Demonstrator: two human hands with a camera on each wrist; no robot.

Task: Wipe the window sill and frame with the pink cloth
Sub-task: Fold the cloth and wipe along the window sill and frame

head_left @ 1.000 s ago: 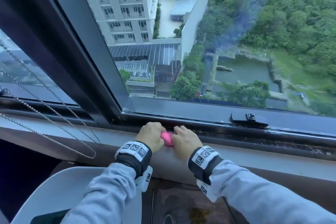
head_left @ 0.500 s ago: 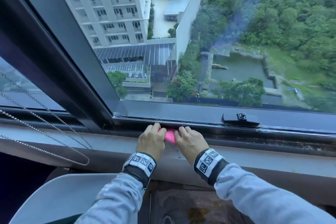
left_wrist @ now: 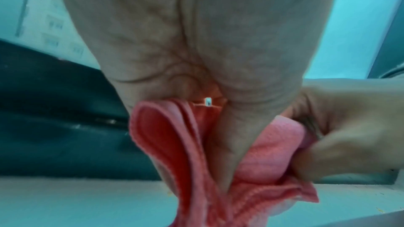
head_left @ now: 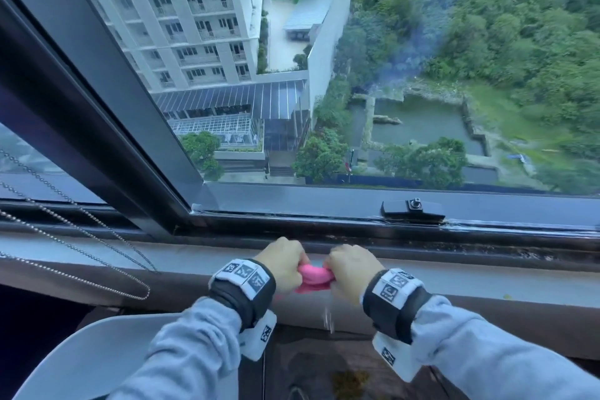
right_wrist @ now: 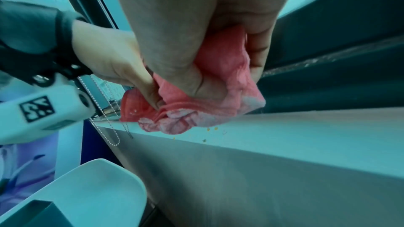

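Above the gray window sill (head_left: 97, 256), both hands squeezing the pink cloth (head_left: 313, 276). Left hand (head_left: 285, 265) & right hand (head_left: 352, 271) each curled tight round one end, cloth bunched up betw. them. Half a sec ago: pressed up by the dark window frame (head_left: 454, 239); now pulled back & lifted off it. Drops falling under right hand, so prob. wringing, not wiping; wiping on hold, sill & frame not done. Yellow specks (right_wrist: 212, 129) on sill edge. Fingertips hidden in head view. Wrist views blurry; cloth's full size can't tell.
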